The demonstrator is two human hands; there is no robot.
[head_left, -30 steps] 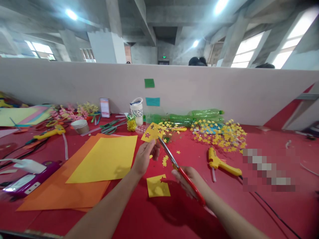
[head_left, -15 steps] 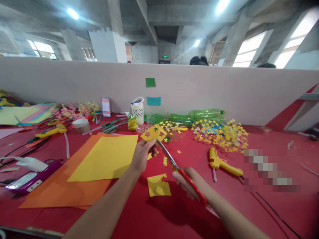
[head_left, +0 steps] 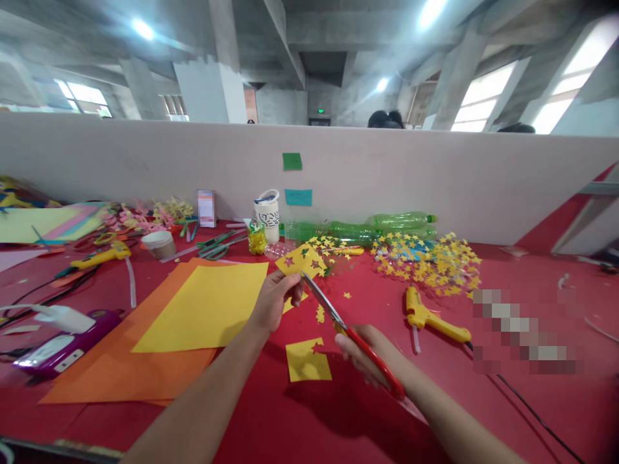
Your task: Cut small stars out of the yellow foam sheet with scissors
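Note:
My left hand (head_left: 276, 298) pinches a piece of yellow paper (head_left: 300, 260) that has star-shaped holes in it. My right hand (head_left: 370, 351) is closed around the red handles of a pair of scissors (head_left: 333, 312). Their blades look nearly together, with the tips at the paper's lower edge by my left fingers. Below, a yellow paper square (head_left: 309, 367) with a star hole near its top lies on the red table (head_left: 271, 419). A small star (head_left: 347, 295) and a yellow scrap (head_left: 320, 314) lie between the hands and the far bottles.
Yellow sheets (head_left: 207, 309) overlap orange sheets (head_left: 120, 367) at left, beside a purple power strip (head_left: 68, 345). A yellow glue gun (head_left: 430, 319) with a cord lies right. Yellow stars (head_left: 435, 264) pile before green bottles (head_left: 355, 231). A white cup (head_left: 267, 216) stands by the partition (head_left: 362, 167).
The yellow paper in my left hand has turned and tilted slightly, and my left hand has shifted a little. The scissors and my right hand stay almost in place.

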